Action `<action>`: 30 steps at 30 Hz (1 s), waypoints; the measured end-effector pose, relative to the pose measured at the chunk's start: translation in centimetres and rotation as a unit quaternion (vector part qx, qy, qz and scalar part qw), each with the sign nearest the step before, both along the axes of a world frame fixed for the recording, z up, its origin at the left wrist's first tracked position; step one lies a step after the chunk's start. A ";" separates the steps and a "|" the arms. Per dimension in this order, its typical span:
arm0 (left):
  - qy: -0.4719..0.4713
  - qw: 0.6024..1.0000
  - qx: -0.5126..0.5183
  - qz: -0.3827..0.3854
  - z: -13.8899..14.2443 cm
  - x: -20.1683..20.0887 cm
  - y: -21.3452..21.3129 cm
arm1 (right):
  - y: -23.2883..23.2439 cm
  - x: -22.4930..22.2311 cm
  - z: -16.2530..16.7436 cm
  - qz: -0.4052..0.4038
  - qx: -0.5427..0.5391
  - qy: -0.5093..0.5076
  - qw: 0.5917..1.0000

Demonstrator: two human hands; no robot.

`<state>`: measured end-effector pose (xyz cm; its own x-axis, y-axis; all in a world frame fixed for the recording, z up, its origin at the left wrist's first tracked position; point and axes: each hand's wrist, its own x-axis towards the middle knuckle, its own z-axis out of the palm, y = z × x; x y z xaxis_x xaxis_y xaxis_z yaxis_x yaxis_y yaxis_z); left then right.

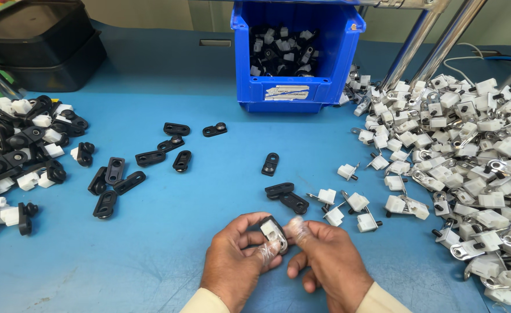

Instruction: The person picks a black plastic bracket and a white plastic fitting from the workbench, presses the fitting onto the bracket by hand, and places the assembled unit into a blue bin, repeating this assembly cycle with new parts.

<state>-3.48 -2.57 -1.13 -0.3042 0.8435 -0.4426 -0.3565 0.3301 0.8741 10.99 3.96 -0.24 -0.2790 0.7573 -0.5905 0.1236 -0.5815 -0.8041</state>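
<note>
Both my hands meet low at the centre of the blue table (209, 191). My left hand (235, 255) and my right hand (325, 261) together grip one small assembly (274, 232): a white plastic block with a metal clip seated in a black oval bracket. Thin clear covers wrap some fingertips. Just beyond my fingers lie two loose black brackets (287, 196) and a few white clip parts (348, 206).
A large heap of white blocks with metal clips (470, 156) fills the right side. Loose black brackets (145, 165) scatter left of centre, beside a pile of joined black-and-white parts (18, 150) at far left. A blue bin (296, 58) stands at the back, black trays (35, 40) back left.
</note>
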 end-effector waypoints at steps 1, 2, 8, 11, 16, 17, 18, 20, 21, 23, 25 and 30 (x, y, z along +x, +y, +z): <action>-0.005 1.000 0.002 -0.004 0.0 0.0 0.0 | 0.0 0.1 0.0 0.014 0.003 -0.021 1.000; -0.009 1.000 0.004 -0.008 0.1 0.0 -0.1 | -0.1 0.1 0.0 0.028 0.006 -0.043 0.999; 0.037 0.999 -0.011 0.030 0.6 0.9 0.1 | -0.2 -1.3 -0.5 -0.047 0.064 -0.029 0.996; 0.011 0.999 -0.001 0.043 0.8 1.0 0.2 | 0.0 -1.1 -0.2 -0.045 0.037 -0.004 0.998; -0.032 0.998 -0.013 0.054 0.9 0.9 0.3 | -0.5 -0.2 -0.2 0.004 0.070 -0.001 0.998; -0.025 0.998 -0.012 0.051 0.9 1.1 0.4 | -0.5 -0.2 -0.2 0.016 0.089 -0.008 0.996; -0.018 0.999 -0.012 0.049 1.0 1.2 0.4 | -0.5 -0.5 -0.3 0.005 0.095 -0.009 0.995; -0.008 0.997 -0.010 0.076 1.2 1.7 0.4 | -0.7 -1.1 -0.4 -0.017 0.104 -0.010 0.994; -0.003 0.996 -0.008 0.089 1.4 1.9 0.4 | -0.7 -1.3 -0.3 -0.039 0.091 -0.011 0.995; -0.013 0.994 -0.024 0.110 1.7 2.3 0.6 | -0.4 -1.6 -0.1 -0.079 0.064 -0.016 0.995; -0.030 0.991 -0.035 0.125 2.0 2.3 0.7 | -0.2 -0.9 0.4 -0.048 0.039 0.052 0.997; -0.050 0.990 -0.047 0.122 2.1 2.5 0.5 | -0.2 -0.3 0.4 0.003 0.072 -0.001 0.997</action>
